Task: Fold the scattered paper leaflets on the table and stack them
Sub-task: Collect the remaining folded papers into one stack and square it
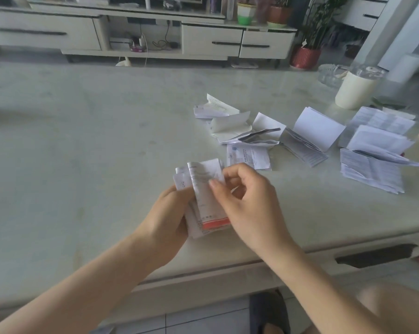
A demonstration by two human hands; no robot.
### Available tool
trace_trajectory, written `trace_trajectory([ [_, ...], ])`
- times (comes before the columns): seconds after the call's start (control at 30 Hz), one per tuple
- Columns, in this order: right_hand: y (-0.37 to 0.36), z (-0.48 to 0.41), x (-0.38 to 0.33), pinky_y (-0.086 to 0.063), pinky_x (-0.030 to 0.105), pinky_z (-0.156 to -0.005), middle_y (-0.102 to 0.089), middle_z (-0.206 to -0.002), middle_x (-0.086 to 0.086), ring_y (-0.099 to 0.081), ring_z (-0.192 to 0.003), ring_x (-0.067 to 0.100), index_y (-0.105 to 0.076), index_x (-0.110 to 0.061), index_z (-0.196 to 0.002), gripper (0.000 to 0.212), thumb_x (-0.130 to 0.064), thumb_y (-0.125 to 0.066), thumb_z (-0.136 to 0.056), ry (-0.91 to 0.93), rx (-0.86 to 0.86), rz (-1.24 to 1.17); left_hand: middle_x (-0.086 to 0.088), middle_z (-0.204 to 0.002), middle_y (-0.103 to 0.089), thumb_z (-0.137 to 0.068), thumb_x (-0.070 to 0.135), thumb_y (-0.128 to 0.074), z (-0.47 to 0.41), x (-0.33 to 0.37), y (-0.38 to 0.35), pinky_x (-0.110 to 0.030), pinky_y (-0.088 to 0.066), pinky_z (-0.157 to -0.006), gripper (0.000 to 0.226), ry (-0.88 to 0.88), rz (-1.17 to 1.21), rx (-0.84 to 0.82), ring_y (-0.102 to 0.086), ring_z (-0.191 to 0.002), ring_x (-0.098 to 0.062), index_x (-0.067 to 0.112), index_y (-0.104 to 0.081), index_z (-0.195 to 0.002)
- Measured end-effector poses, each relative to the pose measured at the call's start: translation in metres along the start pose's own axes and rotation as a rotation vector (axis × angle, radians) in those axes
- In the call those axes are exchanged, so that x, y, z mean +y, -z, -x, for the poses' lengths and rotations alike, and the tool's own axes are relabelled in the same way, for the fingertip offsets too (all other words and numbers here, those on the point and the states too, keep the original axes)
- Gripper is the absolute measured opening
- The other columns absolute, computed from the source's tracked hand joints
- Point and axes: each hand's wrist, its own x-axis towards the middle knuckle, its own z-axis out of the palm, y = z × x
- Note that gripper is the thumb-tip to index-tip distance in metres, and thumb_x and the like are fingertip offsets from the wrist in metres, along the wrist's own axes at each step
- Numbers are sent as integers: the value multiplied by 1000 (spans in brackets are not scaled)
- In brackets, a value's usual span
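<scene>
Both hands hold one folded leaflet (207, 189) just above the table (83, 141), near its front edge at about six o'clock of the tabletop. The left hand (169, 213) grips the leaflet's left side, its fingers curled behind the paper and mostly hidden. The right hand (251, 208) pinches the upper right edge between the thumb and the curled fingers (232, 172), the thumb tip pressed on the printed face. The leaflet stands nearly upright, white with an orange-red band near its lower end; another layer of paper shows behind it at ten o'clock.

Loose leaflets (242, 131) lie crumpled and half open at one o'clock from the hands, with one flatter sheet (248, 157) near the right hand. Toward three o'clock, larger folded sheets (377, 153) overlap in a loose heap.

At two o'clock, by the table's far right corner, a cream cup (353, 92) with a clear lid stands upright; its contents cannot be told. A glass dish (331, 73) sits just behind it, blurred.
</scene>
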Motion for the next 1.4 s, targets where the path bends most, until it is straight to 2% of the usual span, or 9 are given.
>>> trace_trajectory([
  [0.2,-14,1,5,-39,24,-63,-55,-79,-1,-49,-65,11,-51,-20,-79,15,-21,-63,-86,83,13,175,-5,-75,-70,-93,38,-41,-1,2,3,-24,-53,-51,38,39,85,-9,-67,-62,-16,17,-71,-87],
  [0.37,-6,-4,5,-39,11,-73,-51,-95,1,-49,-79,9,-58,-19,-96,11,-14,-58,-87,135,7,156,-10,-92,-72,-80,17,-61,-5,0,7,-35,-56,-70,19,-121,-188,-36,-69,-82,-22,13,-67,-98],
  [0.47,2,-4,-2,-42,14,-93,-51,-123,1,-52,-111,8,-42,-17,-130,43,-4,-53,-91,6,-96,-222,-6,-100,-72,-79,20,-64,-8,6,10,-36,-55,-78,26,-271,-311,-67,-68,-90,-22,17,-65,-104],
  [0.57,2,-5,-3,-44,10,-83,-63,-113,-4,-57,-102,-1,-50,-14,-122,34,1,-44,-92,-83,-276,-490,10,-90,-73,-78,22,-60,-11,4,11,-23,-54,-74,23,-452,-479,-24,-68,-83,-6,22,-64,-100],
  [0.8,-16,9,8,-43,13,-80,-59,-99,-10,-57,-91,-2,-40,-28,-107,25,-5,-37,-97,-21,-253,-195,22,-94,-69,-92,7,-55,-12,-13,13,-7,-44,-76,21,-575,-677,95,-64,-92,5,22,-58,-106],
  [0.93,-5,-9,4,-49,22,-83,-65,-105,-6,-61,-96,5,-52,-18,-113,20,-14,-50,-94,-31,-326,-116,30,-87,-66,-90,7,-57,-11,-10,9,-6,-43,-68,26,-603,-673,231,-62,-82,10,32,-52,-98],
  [1.13,42,-66,36,-40,32,-92,-47,-122,7,-46,-118,26,-46,-13,-120,41,-6,-61,-82,-224,254,305,1,-78,-65,-87,9,-61,-8,-2,5,-16,-48,-44,11,-311,-310,278,-63,-57,0,18,-59,-93],
  [1.23,50,-82,61,-27,30,-98,-41,-128,15,-36,-123,32,-50,-9,-124,46,-9,-65,-81,-202,208,595,-2,-79,-67,-85,14,-62,-10,-1,10,-21,-51,-47,13,-212,-213,241,-66,-60,-6,14,-62,-98],
  [1.4,47,-82,59,-33,29,-80,-59,-93,12,-53,-95,32,-64,-5,-82,4,-7,-65,-80,23,255,518,-2,-75,-70,-75,23,-60,-13,14,12,-20,-55,-56,18,-37,73,71,-66,-60,-10,10,-67,-86],
])
